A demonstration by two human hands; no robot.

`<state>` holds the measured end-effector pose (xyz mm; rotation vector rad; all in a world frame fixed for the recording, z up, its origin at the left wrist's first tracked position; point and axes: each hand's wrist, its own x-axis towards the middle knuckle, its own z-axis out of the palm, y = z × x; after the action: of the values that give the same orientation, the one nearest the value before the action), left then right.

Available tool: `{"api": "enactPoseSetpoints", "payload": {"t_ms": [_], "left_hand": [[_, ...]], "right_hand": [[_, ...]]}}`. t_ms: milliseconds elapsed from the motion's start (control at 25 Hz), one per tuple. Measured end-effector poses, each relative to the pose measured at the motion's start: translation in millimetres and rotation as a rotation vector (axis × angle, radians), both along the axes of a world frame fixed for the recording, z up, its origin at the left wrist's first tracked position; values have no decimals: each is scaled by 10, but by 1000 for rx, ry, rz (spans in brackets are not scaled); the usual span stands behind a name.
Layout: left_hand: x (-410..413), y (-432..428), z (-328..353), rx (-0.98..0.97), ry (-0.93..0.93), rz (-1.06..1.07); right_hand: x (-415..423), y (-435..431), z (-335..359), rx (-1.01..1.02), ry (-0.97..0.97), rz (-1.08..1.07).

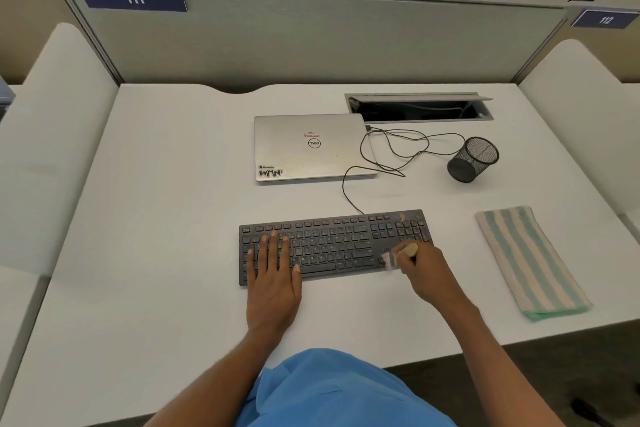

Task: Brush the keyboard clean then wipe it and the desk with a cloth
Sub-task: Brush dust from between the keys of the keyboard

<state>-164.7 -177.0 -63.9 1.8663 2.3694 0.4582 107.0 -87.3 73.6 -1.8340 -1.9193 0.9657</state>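
A black keyboard (332, 244) lies on the white desk (156, 218) in front of me. My left hand (273, 277) rests flat on its left half with straight fingers. My right hand (427, 274) grips a small wooden-handled brush (398, 255), whose pale bristles touch the keys near the keyboard's lower right. Some yellowish crumbs sit on the keyboard's top right corner. A folded cloth (530, 262) with green and cream stripes lies on the desk to the right of the keyboard.
A shut silver laptop (311, 147) lies behind the keyboard. The keyboard's black cable (391, 149) loops beside it. A black mesh pen cup (472, 159) is tipped on its side at the right. An open cable hatch (419, 107) sits at the back.
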Motion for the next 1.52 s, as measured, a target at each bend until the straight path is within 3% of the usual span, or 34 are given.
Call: {"api": "enactPoseSetpoints", "payload": {"t_ms": [200,440,640,920,1080,1240,1440,1520], "left_hand": [[-3,-7,-2,8,-4,-2],[-1,-12,-3,-6,-4,3],[3,-6,12,5,-11,5],[-1,-17,17,8,-11,4],[-1,-11,18,10,-10,3],[1,-13,15,6,-13,3],[-3,-8,12,20,-20,6],[-4,-12,14,14,-12,6]], "right_hand": [[-57,40,4,71,55,-54],[68,-44,-61,-17,11,-22],[-91,12,-19,41,143,-90],[15,-50,-70,-22,9,8],[7,-72,-95,13,126,-83],[79,-170,-97,-18,63,-7],[143,-269,-115,78,188,-278],[83,-338,-159,44,260,-278]]}}
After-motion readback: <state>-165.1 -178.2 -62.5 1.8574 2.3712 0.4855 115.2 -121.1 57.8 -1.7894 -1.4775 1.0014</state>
